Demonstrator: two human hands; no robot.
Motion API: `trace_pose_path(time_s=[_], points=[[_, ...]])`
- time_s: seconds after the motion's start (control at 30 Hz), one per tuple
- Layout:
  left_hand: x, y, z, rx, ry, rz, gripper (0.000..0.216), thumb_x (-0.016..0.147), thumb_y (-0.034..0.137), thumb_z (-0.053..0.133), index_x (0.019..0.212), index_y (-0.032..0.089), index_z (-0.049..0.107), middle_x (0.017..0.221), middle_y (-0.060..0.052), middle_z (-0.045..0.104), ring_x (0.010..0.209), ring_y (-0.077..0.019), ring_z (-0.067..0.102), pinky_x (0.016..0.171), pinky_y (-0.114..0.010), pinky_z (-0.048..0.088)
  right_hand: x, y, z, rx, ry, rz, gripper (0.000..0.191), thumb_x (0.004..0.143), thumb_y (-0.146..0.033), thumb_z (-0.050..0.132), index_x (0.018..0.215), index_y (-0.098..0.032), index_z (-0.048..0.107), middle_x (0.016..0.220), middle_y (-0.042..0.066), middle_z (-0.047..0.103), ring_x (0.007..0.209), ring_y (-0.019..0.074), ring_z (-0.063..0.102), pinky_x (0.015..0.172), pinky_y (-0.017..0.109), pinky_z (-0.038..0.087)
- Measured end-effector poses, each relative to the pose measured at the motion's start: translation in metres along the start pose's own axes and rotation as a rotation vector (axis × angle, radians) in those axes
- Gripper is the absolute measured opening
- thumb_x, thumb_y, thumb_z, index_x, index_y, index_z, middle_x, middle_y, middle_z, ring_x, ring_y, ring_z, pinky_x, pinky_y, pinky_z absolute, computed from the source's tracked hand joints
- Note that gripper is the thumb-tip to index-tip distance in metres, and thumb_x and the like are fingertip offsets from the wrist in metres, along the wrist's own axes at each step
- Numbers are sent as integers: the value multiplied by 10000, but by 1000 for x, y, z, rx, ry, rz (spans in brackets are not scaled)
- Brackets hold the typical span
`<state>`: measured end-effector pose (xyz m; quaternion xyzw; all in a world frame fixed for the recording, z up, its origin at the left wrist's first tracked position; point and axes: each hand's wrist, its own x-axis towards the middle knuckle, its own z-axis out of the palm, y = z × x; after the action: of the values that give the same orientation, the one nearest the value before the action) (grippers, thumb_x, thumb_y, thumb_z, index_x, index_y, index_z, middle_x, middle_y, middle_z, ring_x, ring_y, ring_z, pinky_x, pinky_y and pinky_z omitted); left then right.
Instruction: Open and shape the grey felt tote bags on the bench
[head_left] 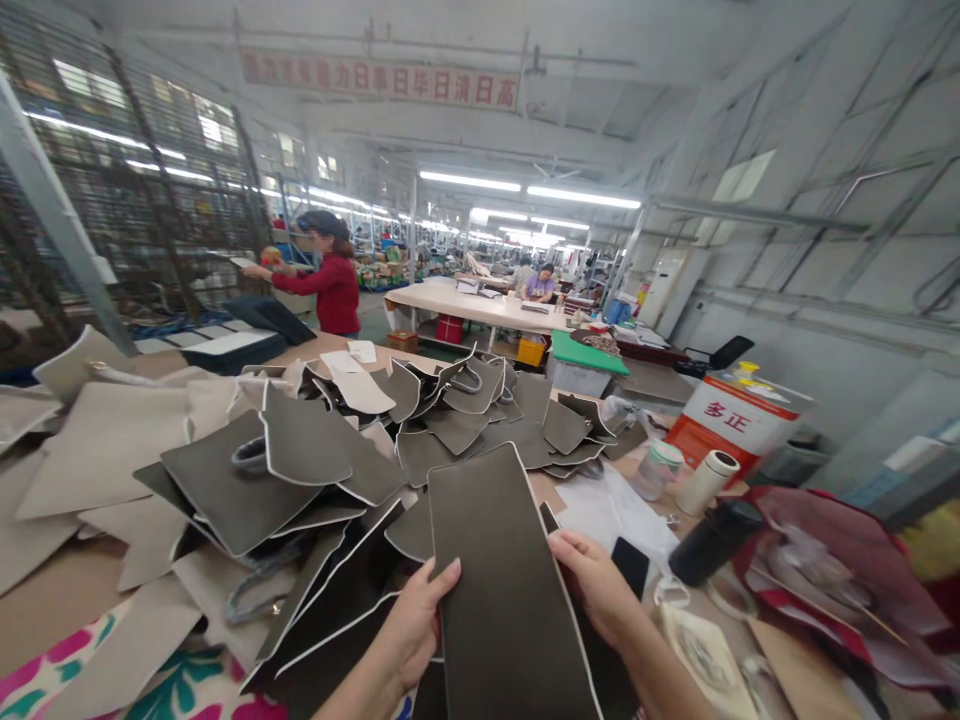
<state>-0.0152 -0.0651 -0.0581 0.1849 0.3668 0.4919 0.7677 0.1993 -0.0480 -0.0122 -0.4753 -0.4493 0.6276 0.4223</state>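
Note:
A long dark grey-brown leather panel with white edges stands tilted up in front of me. My left hand grips its left edge, the thumb lying on the face. My right hand is closed at its right side, where another dark piece shows behind the panel. Around the hands lie dark bag pieces with white edges, some with wrapped handles. Further left is a heap of beige panels. What the hidden fingers touch behind the panel I cannot see.
On the right stand a black bottle, a white thermos, a glass jar and an orange-white canister. A phone lies near my right hand. A person in red stands back left; another sits at a far table.

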Motion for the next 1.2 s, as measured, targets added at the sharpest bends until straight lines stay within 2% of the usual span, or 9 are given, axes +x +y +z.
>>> trace_pose_path(time_s=[0.2, 0.4, 0.53, 0.6, 0.63, 0.7, 0.8, 0.9, 1.2], points=[[-13, -8, -11, -3, -31, 1, 451, 725, 282, 636, 1110, 139, 451, 973, -133, 646, 901, -266, 611, 813, -400, 474, -14, 1, 10, 28, -118, 102, 209, 647, -318, 646, 626, -143, 532, 530, -36, 510, 457, 75, 462, 443, 196, 383], [-5, -16, -16, 239, -53, 110, 633, 648, 241, 666, 1199, 171, 362, 1055, -133, 605, 894, -273, 605, 814, -409, 460, -17, 3, 11, -143, -123, 31, 218, 679, -337, 599, 640, -147, 500, 519, -32, 529, 448, 78, 481, 444, 196, 383], [-1, -21, -17, 657, 177, 382, 693, 606, 235, 648, 1227, 149, 350, 1197, -157, 484, 1073, -276, 487, 920, -405, 363, -13, 5, 16, -242, -115, -16, 202, 689, -316, 568, 618, -156, 468, 517, -38, 528, 470, 86, 497, 467, 199, 382], [-2, -20, -11, 884, 276, 592, 537, 637, 265, 617, 1140, 172, 455, 1193, -123, 474, 1113, -264, 436, 953, -409, 309, -9, 11, 20, -294, -113, -24, 181, 688, -289, 547, 603, -164, 448, 506, -48, 508, 469, 87, 492, 465, 199, 379], [-3, -20, -6, 970, 259, 649, 380, 672, 294, 588, 1030, 180, 526, 1122, -97, 516, 1078, -252, 455, 940, -400, 316, -6, 16, 23, -326, -112, -25, 169, 687, -275, 532, 595, -169, 438, 498, -54, 494, 463, 87, 487, 459, 199, 376], [-3, -20, 5, 1020, 143, 571, 190, 724, 361, 538, 760, 176, 563, 855, -47, 584, 894, -218, 535, 839, -358, 388, -1, 28, 30, -389, -111, -23, 151, 686, -257, 505, 585, -178, 424, 481, -64, 464, 447, 87, 471, 444, 200, 368], [2, -28, 14, 895, 52, 268, 279, 715, 428, 522, 621, 176, 453, 564, 18, 508, 568, -154, 538, 566, -277, 441, 4, 50, 39, -444, -109, -14, 157, 688, -253, 487, 572, -190, 402, 460, -70, 440, 423, 91, 451, 427, 208, 361], [8, -40, 10, 817, 80, 145, 254, 708, 406, 515, 653, 178, 417, 531, 35, 493, 477, -128, 523, 458, -237, 426, 5, 69, 45, -464, -92, 19, 159, 683, -245, 471, 564, -201, 375, 444, -70, 440, 406, 98, 457, 413, 213, 362], [10, -50, -9, 825, 96, 63, 89, 647, 208, 553, 635, 142, 494, 534, 24, 516, 501, -113, 533, 494, -220, 447, 3, 94, 48, -520, -15, 68, 133, 669, -193, 443, 557, -198, 372, 441, -61, 454, 415, 100, 479, 423, 210, 377]])
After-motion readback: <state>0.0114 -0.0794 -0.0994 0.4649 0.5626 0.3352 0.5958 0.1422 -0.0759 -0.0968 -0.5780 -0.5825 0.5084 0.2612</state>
